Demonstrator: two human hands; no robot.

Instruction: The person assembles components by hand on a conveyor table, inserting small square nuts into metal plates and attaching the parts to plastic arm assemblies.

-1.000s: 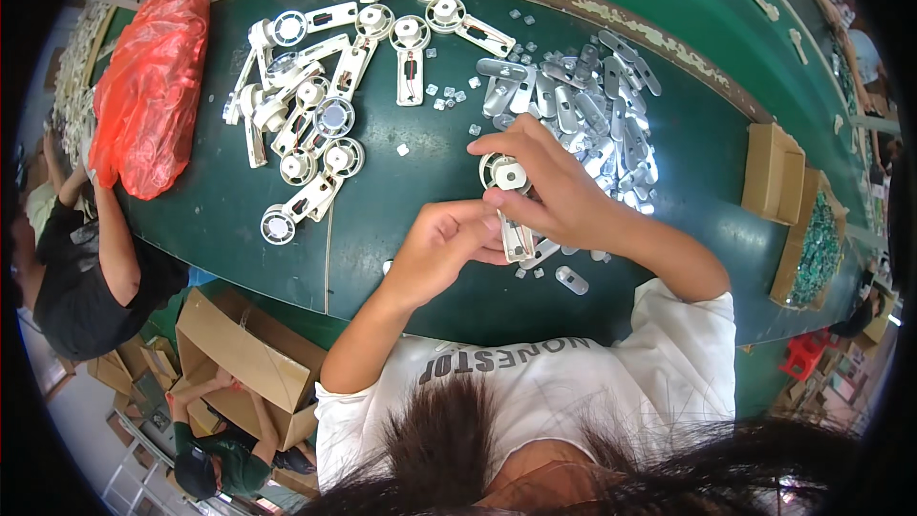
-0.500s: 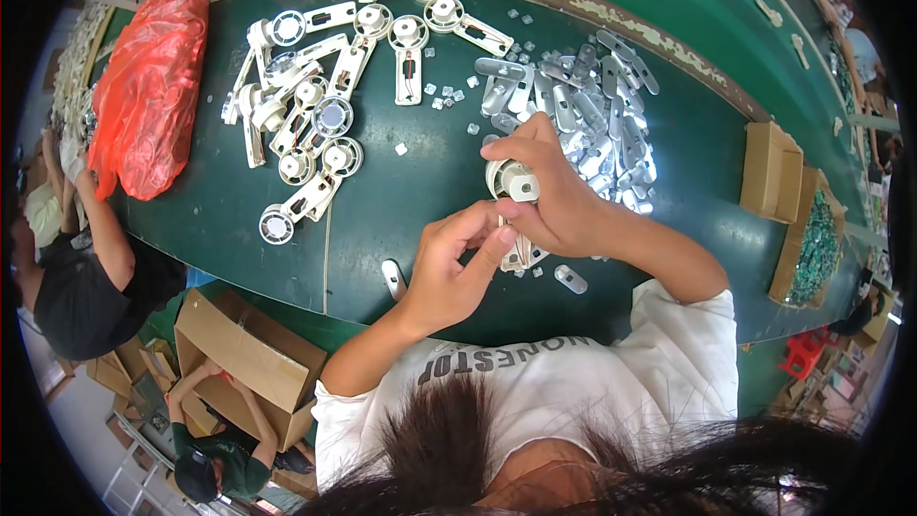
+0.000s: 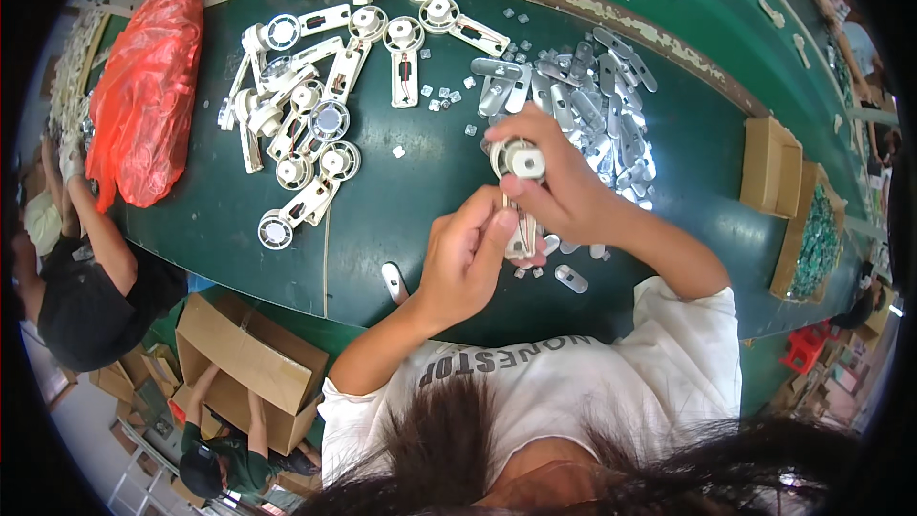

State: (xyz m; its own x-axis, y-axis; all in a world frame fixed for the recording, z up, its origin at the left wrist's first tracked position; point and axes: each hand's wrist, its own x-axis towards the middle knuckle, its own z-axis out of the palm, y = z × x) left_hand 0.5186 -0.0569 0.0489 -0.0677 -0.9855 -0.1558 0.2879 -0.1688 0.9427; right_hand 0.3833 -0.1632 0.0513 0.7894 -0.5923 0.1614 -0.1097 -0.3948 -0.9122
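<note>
Both my hands are closed around one white plastic unit [image 3: 522, 163] with a round head and a hollow handle. At the head, my right hand [image 3: 564, 182] wraps over the top and side. Lower down, the fingers of my left hand [image 3: 463, 253] pinch at the handle; their tips partly hide what they touch. Similar white units [image 3: 337, 119] with round heads and long handles, some showing wires, lie heaped to the left. Beyond my right hand is a pile of shiny grey oblong covers [image 3: 611, 110]. Small clear pieces [image 3: 442, 98] are scattered between the two heaps.
A red plastic bag [image 3: 148, 96] stands at the table's left end. Two cardboard trays are at the right, one holding green parts [image 3: 815, 244]. Single oblong covers [image 3: 571, 278] lie near my body. Co-workers sit at the left, one reaching into a large carton [image 3: 250, 354].
The held unit's handle has turned and now shows below my right hand. My left hand has shifted slightly up and right. A co-worker's arms have moved deeper into the carton.
</note>
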